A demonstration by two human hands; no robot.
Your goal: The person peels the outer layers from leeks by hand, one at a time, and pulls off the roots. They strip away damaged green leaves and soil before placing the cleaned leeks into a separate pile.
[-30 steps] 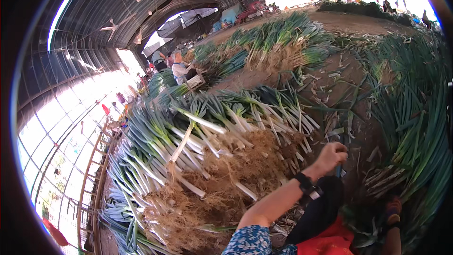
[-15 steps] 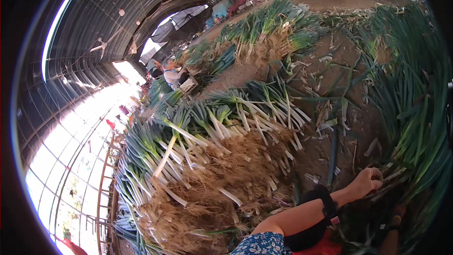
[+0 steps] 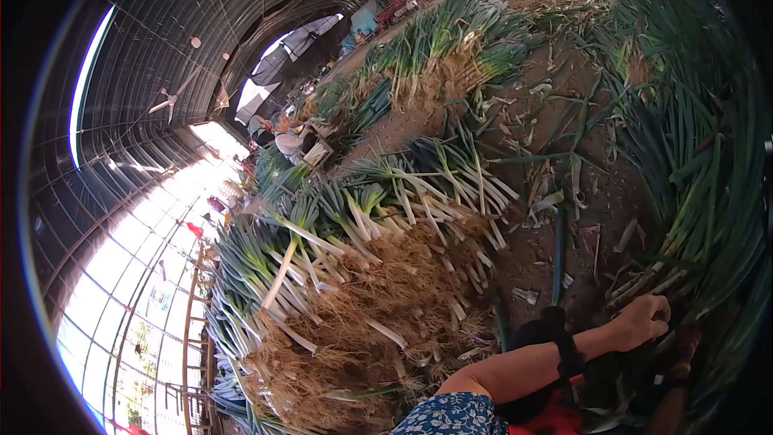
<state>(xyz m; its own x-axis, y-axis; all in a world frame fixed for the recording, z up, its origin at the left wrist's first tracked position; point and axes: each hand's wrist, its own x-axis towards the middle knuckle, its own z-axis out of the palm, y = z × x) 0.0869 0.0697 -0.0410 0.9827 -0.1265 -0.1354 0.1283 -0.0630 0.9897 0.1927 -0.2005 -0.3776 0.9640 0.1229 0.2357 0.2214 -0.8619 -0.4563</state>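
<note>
My left hand (image 3: 641,323), its arm in a blue patterned sleeve with a black wrist strap, is at the lower right with fingers curled inward. What those fingers hold, if anything, is hidden. Just beyond it, stalk ends of long green onions (image 3: 654,278) lie on the soil, their leaves running into the big heap at right. My right hand (image 3: 683,350) is in deep shadow beside the left, low against the heap; its fingers cannot be made out. To the left lies a wide row of green onions (image 3: 322,262) with white stems and brown roots (image 3: 354,314).
More green onions (image 3: 451,44) are piled farther back, near a seated person (image 3: 290,141). Loose leaves and peelings litter the soil (image 3: 555,145) between the piles. A ladder (image 3: 193,330) leans along the mesh wall at left, under a curved roof.
My left hand has shifted slightly right and down, its fingers curled more tightly. The right hand has moved a little within the shadow. The whole view has tilted slightly.
</note>
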